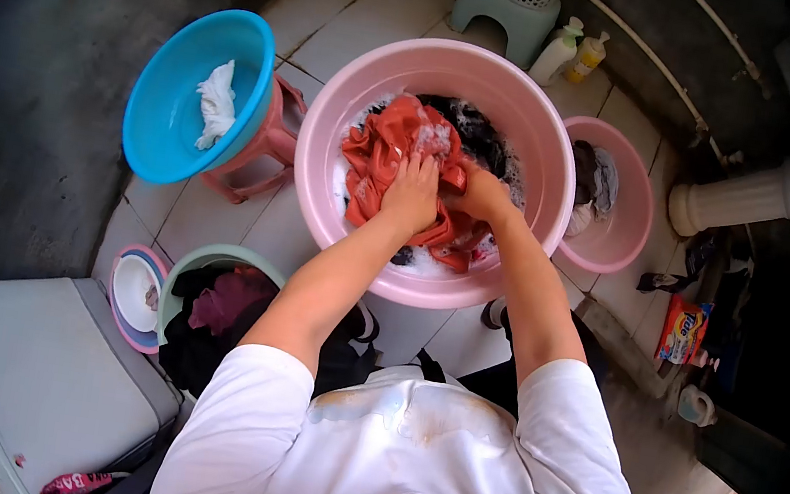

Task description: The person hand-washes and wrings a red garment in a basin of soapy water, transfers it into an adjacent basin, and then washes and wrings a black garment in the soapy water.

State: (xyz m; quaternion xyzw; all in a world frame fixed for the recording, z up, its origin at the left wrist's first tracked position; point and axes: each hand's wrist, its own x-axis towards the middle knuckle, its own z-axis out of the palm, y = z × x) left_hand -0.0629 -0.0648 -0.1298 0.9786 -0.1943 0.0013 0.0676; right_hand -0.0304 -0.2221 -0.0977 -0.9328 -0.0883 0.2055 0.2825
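Observation:
A wet red garment (391, 137) lies bunched in a large pink basin (318, 176) of soapy water, with foam on its folds. My left hand (411, 196) is closed on the middle of the cloth, its fingers pressed into the folds. Just to its right, my right hand (483, 195) grips the same garment; its fingertips are hidden in the fabric. Dark clothing (479, 136) lies in the suds behind and to the right of the red cloth.
At left, a blue basin (161, 128) holding a white cloth (217, 105) rests on a red stool (267, 140). A smaller pink basin (626, 229) with clothes stands at right. A green tub (222, 253) holds dark clothes. Bottles (556, 55) and a detergent bag (683, 331) stand nearby.

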